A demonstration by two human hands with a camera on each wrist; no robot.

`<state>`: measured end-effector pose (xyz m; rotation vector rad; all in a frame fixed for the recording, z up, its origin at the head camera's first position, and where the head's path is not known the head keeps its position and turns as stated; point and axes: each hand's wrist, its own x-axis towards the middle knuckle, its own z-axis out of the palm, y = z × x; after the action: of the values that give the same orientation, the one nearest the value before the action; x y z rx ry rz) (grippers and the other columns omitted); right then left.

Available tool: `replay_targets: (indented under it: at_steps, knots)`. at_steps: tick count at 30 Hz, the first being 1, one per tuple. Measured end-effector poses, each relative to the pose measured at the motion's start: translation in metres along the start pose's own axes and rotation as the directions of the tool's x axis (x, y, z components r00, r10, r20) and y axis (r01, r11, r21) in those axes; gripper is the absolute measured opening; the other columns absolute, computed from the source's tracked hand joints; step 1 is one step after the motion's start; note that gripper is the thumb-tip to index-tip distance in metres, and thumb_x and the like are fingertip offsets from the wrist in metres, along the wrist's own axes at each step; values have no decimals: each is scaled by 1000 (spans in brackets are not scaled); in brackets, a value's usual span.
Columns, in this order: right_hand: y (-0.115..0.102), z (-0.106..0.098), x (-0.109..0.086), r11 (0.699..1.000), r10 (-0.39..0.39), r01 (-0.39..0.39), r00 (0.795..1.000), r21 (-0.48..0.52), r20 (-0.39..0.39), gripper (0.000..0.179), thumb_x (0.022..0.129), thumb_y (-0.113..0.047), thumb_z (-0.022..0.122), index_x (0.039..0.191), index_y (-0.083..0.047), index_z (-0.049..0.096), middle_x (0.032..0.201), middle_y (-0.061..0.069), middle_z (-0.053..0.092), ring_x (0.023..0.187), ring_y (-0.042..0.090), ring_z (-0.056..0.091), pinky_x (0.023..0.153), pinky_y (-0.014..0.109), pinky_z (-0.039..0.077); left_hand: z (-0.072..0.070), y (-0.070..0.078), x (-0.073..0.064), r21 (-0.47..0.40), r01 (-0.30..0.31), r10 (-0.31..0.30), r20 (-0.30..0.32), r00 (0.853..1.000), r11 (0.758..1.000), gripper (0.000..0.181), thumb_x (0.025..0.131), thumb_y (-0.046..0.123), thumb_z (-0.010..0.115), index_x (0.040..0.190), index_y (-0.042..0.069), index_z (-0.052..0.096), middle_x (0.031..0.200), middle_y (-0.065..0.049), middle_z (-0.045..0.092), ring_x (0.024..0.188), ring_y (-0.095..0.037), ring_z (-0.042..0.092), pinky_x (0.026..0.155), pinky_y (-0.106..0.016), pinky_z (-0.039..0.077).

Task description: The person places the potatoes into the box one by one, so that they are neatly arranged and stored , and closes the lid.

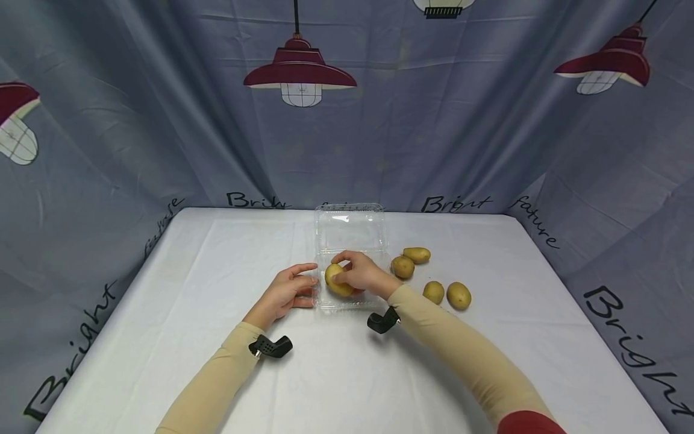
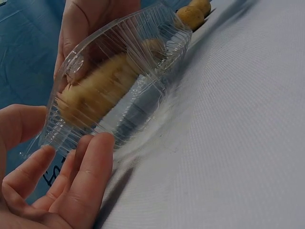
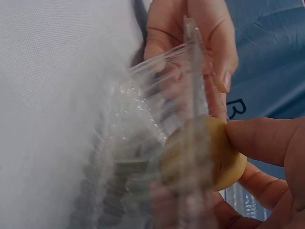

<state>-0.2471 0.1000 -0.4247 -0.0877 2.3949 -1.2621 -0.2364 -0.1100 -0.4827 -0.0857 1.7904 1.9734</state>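
A clear plastic clamshell box (image 1: 351,231) lies on the table with its lid folded back to the far side. My right hand (image 1: 367,274) pinches a yellow potato (image 1: 334,281) between thumb and fingers, in the box's near half. Through the ribbed wall in the left wrist view, this potato (image 2: 95,98) shows inside the box, tilted. The right wrist view has the thumb against the potato (image 3: 224,152) at the rim. Beside the box's left wall, my left hand (image 1: 285,292) has its fingers spread and loosely extended, fingertips right at the plastic.
To the right of the box lie several more potatoes: a long one (image 1: 417,255) and a round one (image 1: 403,267) near its side, and a pair, including the rightmost potato (image 1: 459,296), closer to me. A white cloth (image 1: 135,337) covers the table, with a printed blue-grey curtain (image 1: 379,138) behind.
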Motion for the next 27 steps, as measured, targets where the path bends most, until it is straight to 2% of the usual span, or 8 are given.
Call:
replay_targets:
  at_steps: [7, 14, 22, 27]
  knots:
    - [3, 8, 5, 998, 16, -18, 1000, -57, -24, 39, 90, -13, 73, 128, -14, 65, 116, 15, 66, 79, 18, 60, 50, 24, 54, 0, 1, -2, 6, -14, 14, -3, 1000, 1000, 54, 99, 12, 62, 151, 8, 47, 105, 1, 64, 86, -10, 65, 65, -26, 64]
    - [6, 17, 7, 993, 8, -13, 999, -116, -44, 38, 89, -13, 76, 125, -13, 66, 103, 12, 66, 65, 16, 57, 44, 21, 47, 2, 0, -5, 25, -38, 38, -10, 999, 999, 53, 101, 13, 60, 151, 7, 46, 110, -2, 65, 88, -10, 67, 66, -25, 63]
    - [6, 21, 6, 988, -23, 16, 999, -152, -49, 39, 89, -16, 76, 127, -12, 65, 106, 13, 67, 80, 17, 60, 56, 21, 50, 1, -3, -2, 33, -49, 49, -12, 999, 998, 53, 100, 14, 60, 151, 7, 47, 117, -7, 64, 88, -11, 67, 67, -25, 64]
    - [6, 23, 6, 989, -19, 10, 998, -151, -59, 40, 90, -17, 76, 128, -11, 65, 108, 13, 67, 83, 17, 61, 58, 22, 52, 1, -3, -2, 54, -73, 74, -14, 997, 996, 54, 100, 15, 62, 151, 6, 48, 128, -14, 63, 90, -9, 68, 67, -25, 63]
